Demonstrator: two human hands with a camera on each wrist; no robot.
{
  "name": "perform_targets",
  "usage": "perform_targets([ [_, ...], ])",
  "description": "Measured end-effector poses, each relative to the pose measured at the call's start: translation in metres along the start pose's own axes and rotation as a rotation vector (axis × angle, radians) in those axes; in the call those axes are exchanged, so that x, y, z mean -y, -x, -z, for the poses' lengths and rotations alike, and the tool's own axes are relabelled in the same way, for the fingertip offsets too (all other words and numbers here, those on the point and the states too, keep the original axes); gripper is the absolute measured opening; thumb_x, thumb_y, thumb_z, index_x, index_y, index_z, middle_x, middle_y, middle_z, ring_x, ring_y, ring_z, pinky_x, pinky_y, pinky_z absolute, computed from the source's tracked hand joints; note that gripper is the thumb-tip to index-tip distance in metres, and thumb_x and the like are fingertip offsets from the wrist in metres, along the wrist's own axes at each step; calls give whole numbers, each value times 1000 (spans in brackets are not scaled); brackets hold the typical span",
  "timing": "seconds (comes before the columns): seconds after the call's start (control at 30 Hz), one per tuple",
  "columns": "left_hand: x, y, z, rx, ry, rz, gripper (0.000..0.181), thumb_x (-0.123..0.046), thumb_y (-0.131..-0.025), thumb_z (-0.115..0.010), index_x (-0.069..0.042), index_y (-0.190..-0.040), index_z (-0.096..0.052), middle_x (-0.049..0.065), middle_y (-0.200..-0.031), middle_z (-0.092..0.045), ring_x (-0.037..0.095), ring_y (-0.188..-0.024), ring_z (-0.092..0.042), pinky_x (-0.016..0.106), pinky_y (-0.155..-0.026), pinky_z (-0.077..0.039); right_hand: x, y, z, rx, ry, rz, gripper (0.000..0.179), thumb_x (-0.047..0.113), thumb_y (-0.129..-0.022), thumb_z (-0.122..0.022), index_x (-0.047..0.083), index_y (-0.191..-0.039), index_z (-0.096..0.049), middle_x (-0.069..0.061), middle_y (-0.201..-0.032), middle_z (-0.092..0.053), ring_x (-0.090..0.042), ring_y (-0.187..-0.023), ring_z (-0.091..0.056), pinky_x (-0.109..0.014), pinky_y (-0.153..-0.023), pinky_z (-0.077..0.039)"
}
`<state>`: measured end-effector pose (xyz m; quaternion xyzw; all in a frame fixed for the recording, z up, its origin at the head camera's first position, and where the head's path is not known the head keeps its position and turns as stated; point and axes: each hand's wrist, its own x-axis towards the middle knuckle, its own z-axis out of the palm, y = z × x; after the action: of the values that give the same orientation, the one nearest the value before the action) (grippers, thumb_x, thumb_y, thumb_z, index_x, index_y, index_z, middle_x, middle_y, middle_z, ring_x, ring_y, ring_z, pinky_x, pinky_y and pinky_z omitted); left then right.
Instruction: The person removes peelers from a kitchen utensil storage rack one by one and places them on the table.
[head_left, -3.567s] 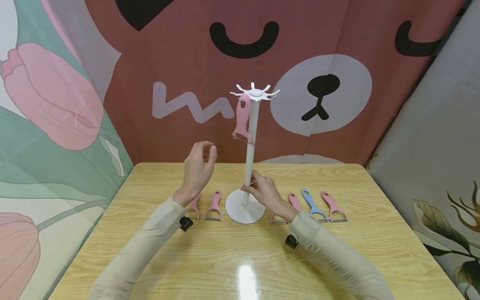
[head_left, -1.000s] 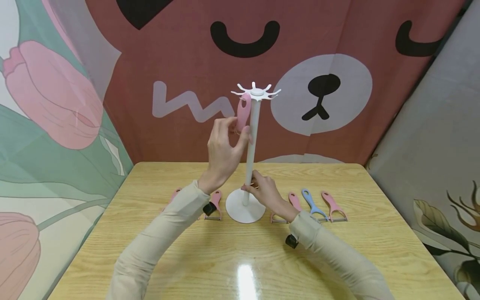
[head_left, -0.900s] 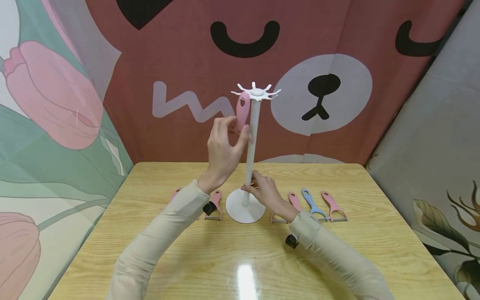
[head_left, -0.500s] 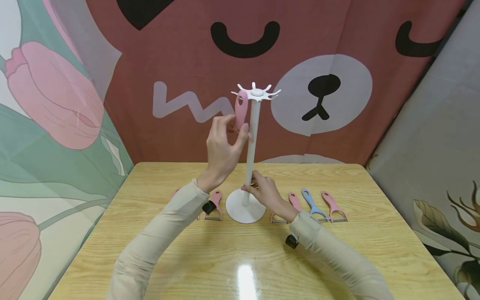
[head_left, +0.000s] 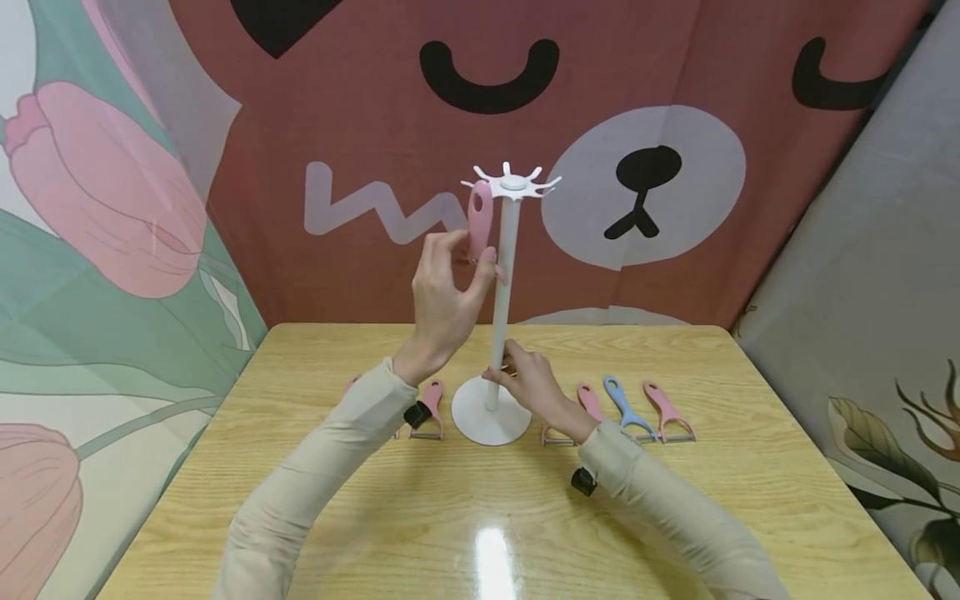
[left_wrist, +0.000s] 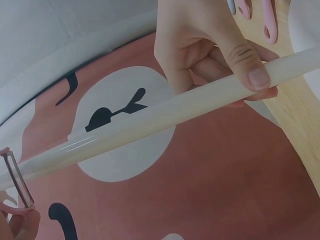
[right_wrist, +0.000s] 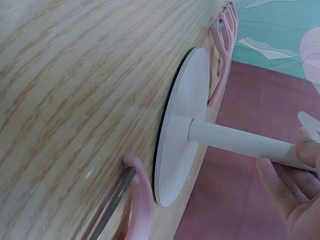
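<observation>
My left hand [head_left: 444, 296] pinches a pink peeler [head_left: 480, 221] by its lower end, holding it upright with the holed handle end at the top, against the left prongs of a white stand [head_left: 504, 275]. Whether a prong passes through the hole is too small to tell. In the left wrist view the peeler's metal blade [left_wrist: 19, 179] shows beside the pole. Low on the pole, just above the round base, my right hand [head_left: 531, 382] grips the stand with thumb and fingers. In the right wrist view the base [right_wrist: 182, 135] sits flat on the table.
Right of the base lie a pink peeler [head_left: 588, 400], a blue peeler [head_left: 626, 408] and another pink peeler [head_left: 666, 412], the first partly behind my right wrist. More pink peelers, including one peeler [head_left: 433, 396] near the base, lie left, partly hidden by my left arm. A printed cloth [head_left: 360, 275] hangs behind the table.
My left hand has risen from beside the stand to the hanging pink peeler and taken hold of its lower end. The peeler has since shifted slightly left and up. My right hand stays put.
</observation>
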<state>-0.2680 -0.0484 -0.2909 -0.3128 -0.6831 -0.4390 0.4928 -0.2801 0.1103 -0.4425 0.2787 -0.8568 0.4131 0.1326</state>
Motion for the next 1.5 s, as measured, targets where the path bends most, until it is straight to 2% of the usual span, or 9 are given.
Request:
perform_targets([
  [0.3, 0, 2, 1, 8, -7, 2, 28, -16, -96, -63, 4, -114, -56, 14, -100, -55, 25, -89, -58, 36, -79, -50, 1, -1, 0, 0, 2, 6, 25, 18, -88, -76, 5, -102, -60, -7, -88, -73, -20, -78, -72, -34, -67, -58],
  [0.63, 3, 7, 3, -2, -1, 16, 28, -16, -96, -63, 4, -114, -55, 15, -101, -55, 28, -88, -60, 40, -77, -51, 1, 1, 0, 5, 2, 7, 25, 17, -88, -76, 5, -102, -59, -7, -89, -73, -21, -80, -72, -34, -68, -58],
  [0.87, 7, 9, 4, -3, -7, 20, 29, -16, -96, -63, 5, -113, -55, 16, -100, -55, 29, -89, -59, 35, -79, -51, 1, 0, 1, -5, -5, 9, 25, 18, -88, -75, 5, -102, -60, -7, -88, -73, -21, -79, -72, -34, -68, -58],
  [1.17, 12, 13, 8, -14, -20, 18, 28, -17, -97, -62, 6, -113, -55, 17, -100, -55, 28, -88, -58, 45, -75, -53, -2, 0, -1, 1, -3, 16, 24, 17, -88, -75, 5, -102, -60, -7, -89, -73, -21, -79, -72, -33, -68, -58],
  [1.5, 16, 18, 13, -4, -40, 48, 29, -20, -98, -60, 4, -112, -56, 15, -99, -55, 27, -87, -59, 41, -76, -51, -1, 0, -1, -3, 0, 24, 24, 16, -88, -75, 4, -102, -60, -8, -89, -73, -22, -79, -72, -34, -68, -58],
])
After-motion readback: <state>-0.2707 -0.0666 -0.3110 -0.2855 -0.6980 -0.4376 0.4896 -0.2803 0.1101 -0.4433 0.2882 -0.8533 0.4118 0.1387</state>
